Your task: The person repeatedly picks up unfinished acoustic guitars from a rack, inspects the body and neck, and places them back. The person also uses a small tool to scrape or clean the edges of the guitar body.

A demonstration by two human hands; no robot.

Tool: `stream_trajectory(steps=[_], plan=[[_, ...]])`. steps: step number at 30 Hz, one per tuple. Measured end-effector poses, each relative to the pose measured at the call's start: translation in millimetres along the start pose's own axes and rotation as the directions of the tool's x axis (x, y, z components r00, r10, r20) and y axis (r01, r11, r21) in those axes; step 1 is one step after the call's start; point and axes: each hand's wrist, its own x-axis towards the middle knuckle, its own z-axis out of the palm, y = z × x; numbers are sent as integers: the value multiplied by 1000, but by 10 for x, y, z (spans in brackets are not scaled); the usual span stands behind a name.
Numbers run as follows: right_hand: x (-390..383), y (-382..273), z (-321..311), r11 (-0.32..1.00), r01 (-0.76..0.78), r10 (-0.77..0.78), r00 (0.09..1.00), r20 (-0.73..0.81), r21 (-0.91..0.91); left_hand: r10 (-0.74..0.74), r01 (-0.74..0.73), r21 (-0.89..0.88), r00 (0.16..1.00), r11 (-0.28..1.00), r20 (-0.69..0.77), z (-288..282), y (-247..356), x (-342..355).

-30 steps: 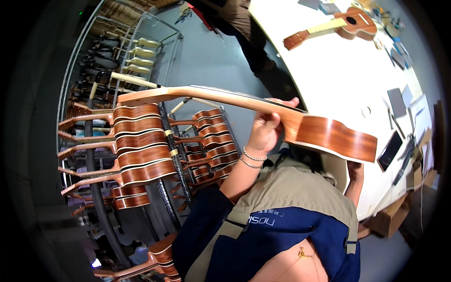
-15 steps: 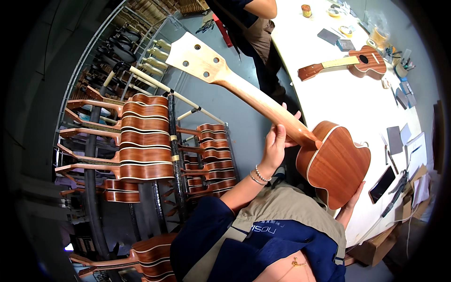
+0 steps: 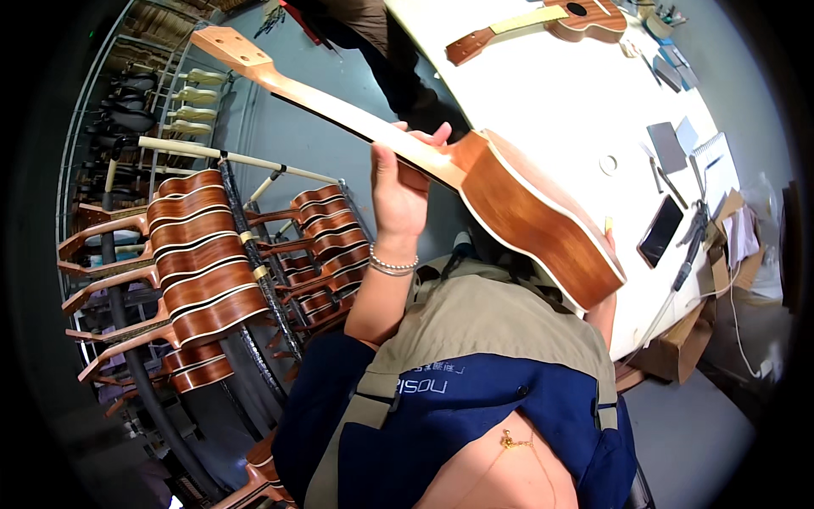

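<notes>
A brown wooden ukulele (image 3: 543,225) with white edge binding is in both my hands, its side turned toward me and its pale neck slanting up to the far left. My left hand (image 3: 403,191) is closed around the neck close to the body, thumb on the near side and fingers beyond. At the wide end of the body, my right hand (image 3: 604,312) supports the instrument. Most of that hand is hidden behind the wood, with one fingertip showing over the far edge. Several tuner holes show in the bare headstock (image 3: 233,47).
On the left, a rack (image 3: 246,229) with dark wrapped bars holds several ukulele bodies (image 3: 208,254). The white table (image 3: 543,110) at right carries another ukulele (image 3: 585,21), a phone (image 3: 661,231), a notebook (image 3: 716,170) and a tape roll (image 3: 608,165). Another person's legs (image 3: 398,68) stand beyond.
The ukulele has been rolled, so its side shows more than its back. Its headstock now lies further left in view. Both hands keep their hold, and the whole view has shifted.
</notes>
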Motion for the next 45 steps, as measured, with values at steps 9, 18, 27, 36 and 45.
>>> stream_trajectory(steps=[9,18,27,36,45], plan=[[-93,154,-150,994,-109,109,994,28,9,-40,38,-59,999,998,-22,-39,112,-16],[-121,304,-386,963,-268,266,958,106,5,20,-21,38,1000,999,11,-32,163,-112],[245,474,-445,865,-501,468,792,392,-18,299,-304,114,952,946,62,-13,492,-204],[275,505,28,822,-511,559,808,185,-251,576,-303,653,778,694,-251,-270,869,-705],[492,706,197,720,-560,672,709,214,-409,705,-270,752,622,602,-340,-510,1211,-1330]])
